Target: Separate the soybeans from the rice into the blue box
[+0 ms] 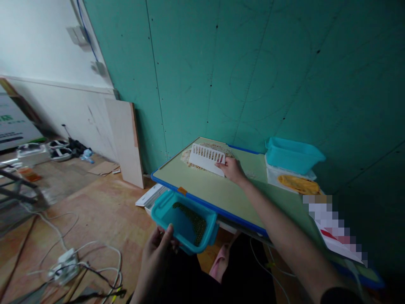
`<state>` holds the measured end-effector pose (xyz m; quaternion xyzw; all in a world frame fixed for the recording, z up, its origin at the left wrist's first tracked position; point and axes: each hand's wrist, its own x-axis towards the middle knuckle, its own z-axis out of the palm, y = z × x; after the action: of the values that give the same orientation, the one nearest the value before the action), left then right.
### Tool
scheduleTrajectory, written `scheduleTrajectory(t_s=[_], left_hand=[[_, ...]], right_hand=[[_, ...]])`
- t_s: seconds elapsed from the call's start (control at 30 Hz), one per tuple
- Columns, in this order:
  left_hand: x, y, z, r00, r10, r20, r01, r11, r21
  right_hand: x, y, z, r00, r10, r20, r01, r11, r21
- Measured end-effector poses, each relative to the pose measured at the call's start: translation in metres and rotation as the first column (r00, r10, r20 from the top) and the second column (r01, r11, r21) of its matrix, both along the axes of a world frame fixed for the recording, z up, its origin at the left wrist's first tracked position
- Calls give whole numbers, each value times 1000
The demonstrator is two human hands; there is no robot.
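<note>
Low on the left, my left hand (161, 238) grips the near rim of a teal plastic tub (180, 223), thumb uppermost. Small dark green beans or grains (198, 226) lie along the tub's far and right sides. The tub sits just below the table's front edge. Over the tabletop (190, 181), my right hand (232, 169) pinches the right end of a white slotted plastic plate (205, 162), tilted with its slots upward. Mixed pale and brown grains (218, 147) are spread behind and around the plate, partly hidden by it.
A second teal tub (294, 154) and a yellow cloth-like item (299, 184) stand at the table's right end. Behind rises a green wall (196, 71). A board (125, 143) leans at left. Cables and a power strip (66, 266) lie on the floor.
</note>
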<state>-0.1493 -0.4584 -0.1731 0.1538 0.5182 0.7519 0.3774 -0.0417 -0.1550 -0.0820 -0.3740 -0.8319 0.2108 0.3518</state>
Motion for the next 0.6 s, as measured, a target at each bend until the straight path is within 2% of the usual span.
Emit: scheduleTrajectory(t_s=[0.33,0.6], left_hand=[[-2,1,-11,1000,-15,-5,15,1000,-8],[3,0,-2,1000,-25,0,25,1000,18]], right_hand=[[0,-3,1,996,85,-17,-84,996,16],[-2,2,-4,986,161,-49,-162,987,-11]])
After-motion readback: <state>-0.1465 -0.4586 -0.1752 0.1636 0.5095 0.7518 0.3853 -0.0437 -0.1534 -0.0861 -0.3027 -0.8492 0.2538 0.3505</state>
